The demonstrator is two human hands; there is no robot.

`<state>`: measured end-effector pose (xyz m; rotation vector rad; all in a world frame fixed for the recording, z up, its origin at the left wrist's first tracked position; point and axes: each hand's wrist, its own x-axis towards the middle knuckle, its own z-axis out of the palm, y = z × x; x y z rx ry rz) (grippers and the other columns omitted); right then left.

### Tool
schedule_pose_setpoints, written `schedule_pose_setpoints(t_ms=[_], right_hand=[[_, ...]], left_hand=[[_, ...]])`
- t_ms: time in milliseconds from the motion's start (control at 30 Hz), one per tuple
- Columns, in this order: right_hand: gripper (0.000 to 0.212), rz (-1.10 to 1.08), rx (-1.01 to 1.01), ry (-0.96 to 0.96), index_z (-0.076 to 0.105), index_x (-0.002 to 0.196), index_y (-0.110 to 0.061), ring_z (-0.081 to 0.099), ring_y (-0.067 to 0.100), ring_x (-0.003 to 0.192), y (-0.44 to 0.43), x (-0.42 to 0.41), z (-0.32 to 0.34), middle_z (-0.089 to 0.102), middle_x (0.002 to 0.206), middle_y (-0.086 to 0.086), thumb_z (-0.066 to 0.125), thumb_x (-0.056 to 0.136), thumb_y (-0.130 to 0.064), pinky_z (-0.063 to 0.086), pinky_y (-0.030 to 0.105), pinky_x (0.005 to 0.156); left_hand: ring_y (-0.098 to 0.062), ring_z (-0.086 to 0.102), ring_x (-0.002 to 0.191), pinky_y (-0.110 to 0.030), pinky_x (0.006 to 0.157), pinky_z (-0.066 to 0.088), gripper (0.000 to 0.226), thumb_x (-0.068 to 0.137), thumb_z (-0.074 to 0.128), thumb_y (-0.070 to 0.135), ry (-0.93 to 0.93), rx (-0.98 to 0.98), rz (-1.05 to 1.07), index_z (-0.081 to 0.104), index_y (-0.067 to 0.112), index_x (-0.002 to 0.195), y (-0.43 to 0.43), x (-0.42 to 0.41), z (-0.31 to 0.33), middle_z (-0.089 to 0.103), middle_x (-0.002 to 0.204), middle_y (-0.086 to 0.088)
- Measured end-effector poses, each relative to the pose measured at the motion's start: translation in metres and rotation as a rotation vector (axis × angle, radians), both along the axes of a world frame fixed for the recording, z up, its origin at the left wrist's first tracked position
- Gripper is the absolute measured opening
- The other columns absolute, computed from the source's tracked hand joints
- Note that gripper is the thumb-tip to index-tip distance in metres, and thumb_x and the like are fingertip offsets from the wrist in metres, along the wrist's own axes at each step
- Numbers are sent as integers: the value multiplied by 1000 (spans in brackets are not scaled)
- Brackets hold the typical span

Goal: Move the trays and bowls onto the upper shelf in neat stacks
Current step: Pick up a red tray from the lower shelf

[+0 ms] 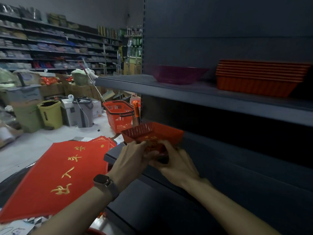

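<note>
A red ribbed tray point(152, 132) with gold lettering on its floor hangs tilted at the left end of the lower shelf point(237, 160). My left hand point(131, 157) grips its near rim from the left and my right hand point(176, 164) grips the same rim from the right. On the upper shelf point(194, 97) stand a dark purple bowl point(179, 74) and, to its right, a neat stack of several red trays point(260, 78). The tray's near edge is hidden by my fingers.
A pile of red mats with gold characters point(59, 177) lies low at the left. A red shopping basket point(119, 114) stands on the floor beyond, with bins point(50, 113), boxes and stocked shelving point(55, 46) behind. The dark shelf upright point(144, 48) rises at centre.
</note>
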<state>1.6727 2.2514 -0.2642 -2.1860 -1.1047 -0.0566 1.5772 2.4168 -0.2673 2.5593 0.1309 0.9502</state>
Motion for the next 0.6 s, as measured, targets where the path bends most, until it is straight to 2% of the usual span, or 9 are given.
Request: schedule_pose_setpoints(t_ms=[100, 167, 267, 333, 400, 433, 500, 600], right_hand=[[52, -50, -4, -2, 48, 122, -47, 65, 11, 99, -19, -12, 12, 65, 109, -17, 67, 81, -73, 57, 37, 85], [46, -67, -1, -41, 51, 120, -41, 61, 8, 88, -34, -19, 18, 57, 93, -21, 68, 87, -68, 54, 31, 78], [40, -95, 19, -61, 56, 120, -33, 62, 5, 81, -56, -28, 27, 53, 82, -18, 67, 94, -61, 52, 19, 69], [37, -66, 59, -18, 58, 115, -33, 62, 6, 73, -68, -35, 32, 61, 80, -16, 69, 93, -60, 49, 15, 63], [33, -24, 108, -19, 58, 107, -35, 67, 8, 73, -80, -37, 34, 71, 84, -9, 74, 88, -58, 55, 25, 65], [33, -6, 112, -29, 57, 105, -36, 68, 8, 75, -87, -38, 37, 72, 87, -7, 76, 87, -55, 56, 29, 68], [32, 35, 124, -55, 57, 103, -35, 69, 8, 81, -95, -40, 44, 72, 92, -7, 79, 85, -50, 56, 27, 72], [30, 96, 156, -99, 59, 99, -33, 70, 8, 84, -102, -46, 60, 73, 92, -8, 83, 85, -44, 56, 23, 73]], left_hand=[[-1, 46, 64, -10, 59, 33, 23, 97, 68, 46, -31, 6, -22, 69, 23, 96, -21, -5, 3, 42, 79, 23], [1, 47, 66, -11, 59, 37, 27, 99, 60, 53, -33, 39, -31, 66, 27, 99, -34, -12, 5, 42, 82, 22], [0, 49, 70, -11, 61, 34, 26, 103, 51, 57, -44, 70, -75, 62, 33, 102, -52, -23, 11, 52, 87, 17], [2, 56, 78, -11, 68, 39, 22, 105, 51, 53, -51, 70, -134, 63, 36, 113, -58, -34, 15, 59, 97, 18], [1, 62, 85, -17, 74, 48, 31, 104, 50, 56, -60, 87, -115, 59, 38, 128, -54, -47, 17, 64, 106, 17], [-4, 64, 85, -25, 74, 53, 40, 102, 47, 63, -66, 89, -63, 56, 39, 133, -48, -55, 18, 66, 105, 15], [-8, 67, 76, -34, 69, 57, 57, 96, 39, 74, -70, 71, 24, 50, 38, 139, -31, -73, 20, 67, 93, 16], [-8, 70, 70, -31, 63, 55, 66, 95, 37, 78, -59, 45, 106, 44, 38, 147, -14, -102, 33, 72, 79, 13]])
